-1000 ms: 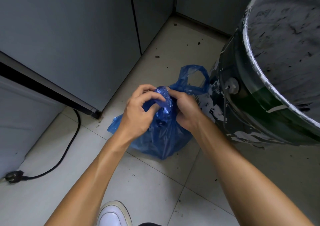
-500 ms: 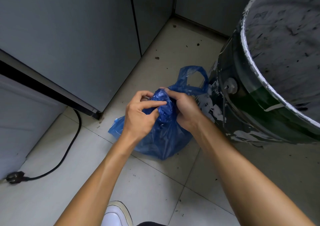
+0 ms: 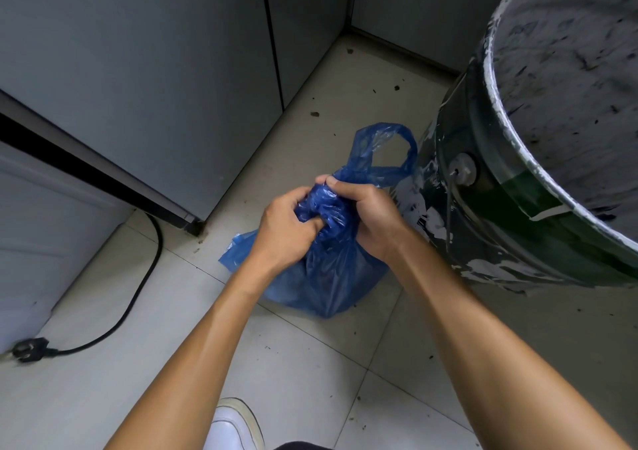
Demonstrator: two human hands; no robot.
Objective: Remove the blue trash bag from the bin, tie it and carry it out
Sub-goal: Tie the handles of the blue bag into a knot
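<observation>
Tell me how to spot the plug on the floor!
Start at the big grey cabinet on the left. A black cable curves from near its bottom corner across the pale floor tiles. The plug ends it: a chunky black lump, fatter than the thin cable.

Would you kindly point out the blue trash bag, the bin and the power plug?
blue trash bag [image 3: 331,277]: head view, bulging lower body.
bin [image 3: 483,235]: head view, paint-spattered outer wall.
power plug [image 3: 29,348]: head view, plug body.

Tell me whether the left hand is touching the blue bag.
Touching. The head view shows the left hand with its fingers curled into the bunched neck of the bag, with no gap between them.
</observation>
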